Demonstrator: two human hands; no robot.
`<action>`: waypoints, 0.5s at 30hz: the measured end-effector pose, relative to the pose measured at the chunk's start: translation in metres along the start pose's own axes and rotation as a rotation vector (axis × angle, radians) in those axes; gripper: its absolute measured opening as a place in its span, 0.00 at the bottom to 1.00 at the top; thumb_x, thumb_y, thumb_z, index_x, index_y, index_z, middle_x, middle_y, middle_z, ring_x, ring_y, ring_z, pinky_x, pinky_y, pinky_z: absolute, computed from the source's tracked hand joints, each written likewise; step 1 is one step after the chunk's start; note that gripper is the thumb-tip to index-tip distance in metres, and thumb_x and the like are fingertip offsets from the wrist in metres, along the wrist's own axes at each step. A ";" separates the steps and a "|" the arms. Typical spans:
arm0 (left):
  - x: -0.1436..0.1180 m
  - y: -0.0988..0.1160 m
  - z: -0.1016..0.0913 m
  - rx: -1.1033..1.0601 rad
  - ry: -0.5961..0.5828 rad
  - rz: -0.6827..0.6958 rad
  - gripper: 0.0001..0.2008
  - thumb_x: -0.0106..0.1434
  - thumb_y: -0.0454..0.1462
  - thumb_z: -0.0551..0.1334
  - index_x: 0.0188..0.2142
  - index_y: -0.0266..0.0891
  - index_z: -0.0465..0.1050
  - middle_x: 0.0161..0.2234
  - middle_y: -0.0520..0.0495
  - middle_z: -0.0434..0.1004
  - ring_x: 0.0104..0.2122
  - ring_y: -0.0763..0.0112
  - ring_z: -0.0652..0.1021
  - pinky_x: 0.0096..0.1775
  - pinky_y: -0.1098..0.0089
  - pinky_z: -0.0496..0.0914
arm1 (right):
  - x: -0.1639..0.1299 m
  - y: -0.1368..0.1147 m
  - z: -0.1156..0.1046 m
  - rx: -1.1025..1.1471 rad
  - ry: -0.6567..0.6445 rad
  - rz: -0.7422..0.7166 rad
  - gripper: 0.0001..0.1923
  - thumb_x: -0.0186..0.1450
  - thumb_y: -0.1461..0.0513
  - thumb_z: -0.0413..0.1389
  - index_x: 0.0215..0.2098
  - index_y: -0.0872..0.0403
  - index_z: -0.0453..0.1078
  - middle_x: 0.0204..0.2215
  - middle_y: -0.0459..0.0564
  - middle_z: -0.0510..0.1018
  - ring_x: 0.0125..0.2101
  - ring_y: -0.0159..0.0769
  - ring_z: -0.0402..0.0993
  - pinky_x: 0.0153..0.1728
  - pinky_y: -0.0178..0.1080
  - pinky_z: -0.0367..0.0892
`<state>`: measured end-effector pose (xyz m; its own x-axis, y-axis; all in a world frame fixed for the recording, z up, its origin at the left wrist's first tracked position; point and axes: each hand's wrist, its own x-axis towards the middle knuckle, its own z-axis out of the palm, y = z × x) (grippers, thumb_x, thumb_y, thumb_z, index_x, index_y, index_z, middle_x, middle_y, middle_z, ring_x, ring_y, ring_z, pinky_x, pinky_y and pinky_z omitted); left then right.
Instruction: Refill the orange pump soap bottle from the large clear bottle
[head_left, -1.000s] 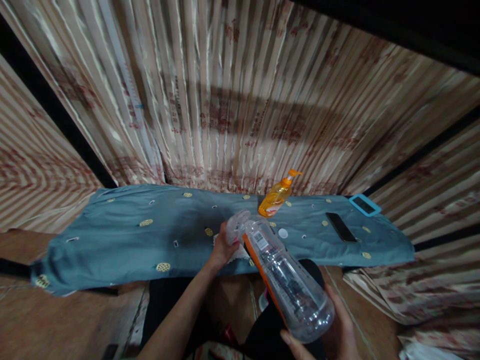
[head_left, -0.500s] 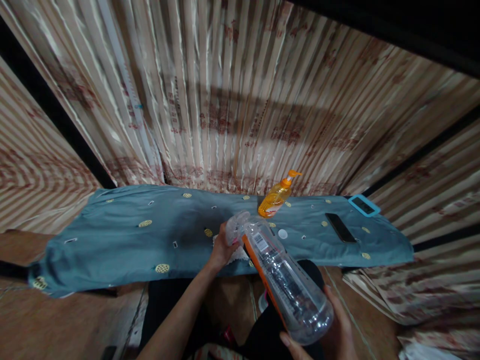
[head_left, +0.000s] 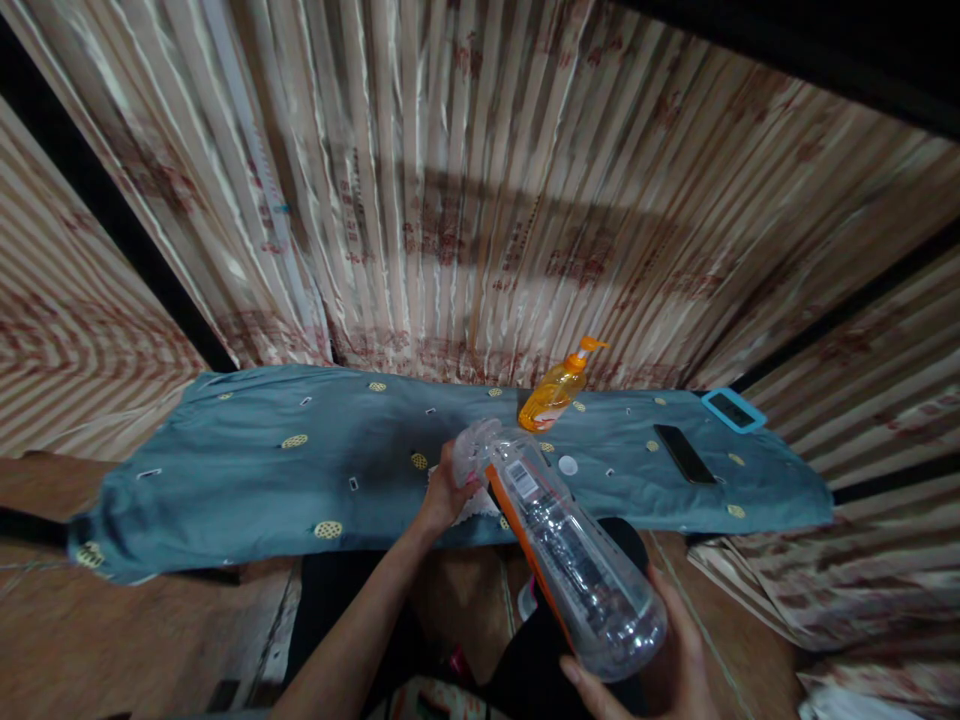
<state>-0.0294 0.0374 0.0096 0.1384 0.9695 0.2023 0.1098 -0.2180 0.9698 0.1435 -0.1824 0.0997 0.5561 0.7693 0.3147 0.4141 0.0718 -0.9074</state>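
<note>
A large clear plastic bottle (head_left: 581,560) with an orange label edge and a barcode is tilted, its neck towards the bench and its base towards me. My right hand (head_left: 660,660) is wrapped round the base, thumb on the near side. My left hand (head_left: 450,490) is closed round a small clear plastic container (head_left: 478,445) at the big bottle's neck; its exact kind is hard to make out. A white lacy cloth or paper (head_left: 474,508) lies partly hidden beneath. Just beyond stands a pump bottle (head_left: 551,398) of orange-yellow liquid.
The low bench wears a blue-green pineapple-print cloth (head_left: 240,480). On it lie a white round cap (head_left: 568,466), a dark phone (head_left: 684,454) and a blue-framed device (head_left: 733,410). A striped curtain (head_left: 450,200) hangs behind, and dark frame bars (head_left: 112,200) slope at the sides.
The view has shifted slightly. Both hands keep their hold, and the large bottle stays tilted in nearly the same place.
</note>
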 end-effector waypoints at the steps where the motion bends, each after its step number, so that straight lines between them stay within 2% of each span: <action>1: 0.000 0.000 0.000 -0.002 0.002 -0.003 0.32 0.53 0.34 0.68 0.56 0.40 0.62 0.50 0.44 0.77 0.50 0.56 0.79 0.55 0.56 0.72 | 0.000 0.000 0.000 0.009 -0.005 0.002 0.46 0.54 0.53 0.71 0.66 0.47 0.58 0.51 0.50 0.79 0.46 0.37 0.80 0.44 0.33 0.75; 7: 0.001 -0.007 0.003 0.003 0.027 -0.002 0.32 0.52 0.33 0.68 0.55 0.42 0.62 0.47 0.47 0.77 0.48 0.58 0.79 0.53 0.56 0.73 | 0.000 0.002 -0.002 -0.003 -0.011 0.030 0.50 0.52 0.53 0.72 0.67 0.51 0.56 0.51 0.55 0.78 0.46 0.44 0.80 0.42 0.40 0.77; 11: 0.002 -0.011 0.005 0.007 0.039 0.008 0.32 0.51 0.34 0.68 0.55 0.42 0.61 0.47 0.47 0.77 0.48 0.58 0.79 0.53 0.56 0.73 | 0.000 0.003 -0.002 -0.025 -0.001 0.011 0.50 0.53 0.51 0.71 0.68 0.50 0.56 0.51 0.54 0.77 0.46 0.42 0.80 0.42 0.37 0.76; 15: 0.001 -0.012 0.005 -0.014 0.049 0.046 0.32 0.51 0.35 0.68 0.55 0.42 0.61 0.48 0.46 0.76 0.49 0.56 0.78 0.54 0.55 0.73 | -0.001 0.000 -0.001 -0.050 0.012 0.030 0.50 0.52 0.48 0.71 0.67 0.50 0.57 0.52 0.56 0.77 0.46 0.46 0.79 0.42 0.42 0.76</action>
<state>-0.0258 0.0408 -0.0026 0.0950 0.9628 0.2528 0.0907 -0.2613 0.9610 0.1443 -0.1836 0.0996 0.5771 0.7629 0.2912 0.4325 0.0169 -0.9015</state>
